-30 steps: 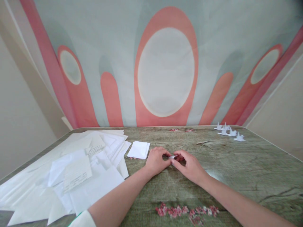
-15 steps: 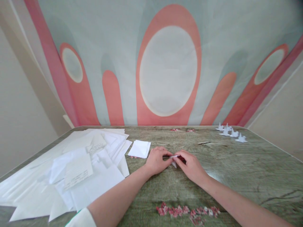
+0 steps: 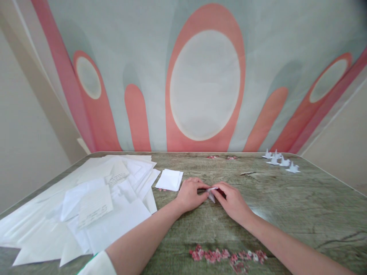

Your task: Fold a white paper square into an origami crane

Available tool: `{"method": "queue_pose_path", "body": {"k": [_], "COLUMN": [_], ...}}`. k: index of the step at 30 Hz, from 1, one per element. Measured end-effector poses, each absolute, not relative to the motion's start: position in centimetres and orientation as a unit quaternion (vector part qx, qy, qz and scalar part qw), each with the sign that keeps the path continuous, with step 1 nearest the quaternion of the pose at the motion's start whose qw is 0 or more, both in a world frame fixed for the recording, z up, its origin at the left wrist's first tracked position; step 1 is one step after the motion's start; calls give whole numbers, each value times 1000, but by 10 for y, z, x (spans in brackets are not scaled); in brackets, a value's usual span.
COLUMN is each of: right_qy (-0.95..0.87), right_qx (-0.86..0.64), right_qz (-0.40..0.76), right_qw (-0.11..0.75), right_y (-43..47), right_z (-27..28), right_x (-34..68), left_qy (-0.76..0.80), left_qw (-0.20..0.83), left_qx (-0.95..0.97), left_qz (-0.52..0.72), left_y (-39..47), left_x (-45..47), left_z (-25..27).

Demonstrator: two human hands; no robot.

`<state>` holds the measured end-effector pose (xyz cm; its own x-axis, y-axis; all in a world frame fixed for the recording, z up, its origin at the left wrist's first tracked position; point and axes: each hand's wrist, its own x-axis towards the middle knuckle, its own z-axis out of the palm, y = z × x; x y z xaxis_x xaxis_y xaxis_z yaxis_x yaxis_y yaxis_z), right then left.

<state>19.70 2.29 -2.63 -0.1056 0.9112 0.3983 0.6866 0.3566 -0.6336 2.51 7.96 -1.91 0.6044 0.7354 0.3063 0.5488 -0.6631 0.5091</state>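
Just below and right of the middle of the frame, a left hand (image 3: 189,195) and a right hand (image 3: 231,199) meet over a small folded piece of white paper (image 3: 211,195), low over the wood-grain table (image 3: 289,214). The left hand's thumb and forefinger are drawn close together, pinching the paper at its left side, and the right hand's thumb and forefinger are likewise narrowed on its right side; one pointed tip of the paper sticks out downward between the two hands. The fingertips partly hide the fold, so its full shape cannot be told. Just beside the left hand, to its upper left, lies a short stack of white paper squares (image 3: 169,180), slightly out of line with one another. A broad heap of loose white sheets (image 3: 120,225) overlaps across the lower left of the frame, with lines of writing on a couple of the sheets. Five small white paper birds (image 3: 293,168) stand grouped at the right of the frame, by the table's far edge, well apart from both hands. A strip of pink and white flowers (image 3: 212,255) runs along the bottom centre, and a coral and grey-green backdrop (image 3: 155,49) fills the upper part, behind the table
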Motion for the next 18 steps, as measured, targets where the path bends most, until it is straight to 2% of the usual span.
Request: {"method": "queue_pose_path", "body": {"k": [18], "right_qy": [-748], "right_qx": [-518], "right_qz": [150], "right_qw": [387], "right_y": [21], "right_z": [-26], "right_x": [197], "left_qy": [369], "left_qw": [171], "left_qx": [878], "left_qz": [251], "left_y": [76], "left_x": [26], "left_z": [-21]}}
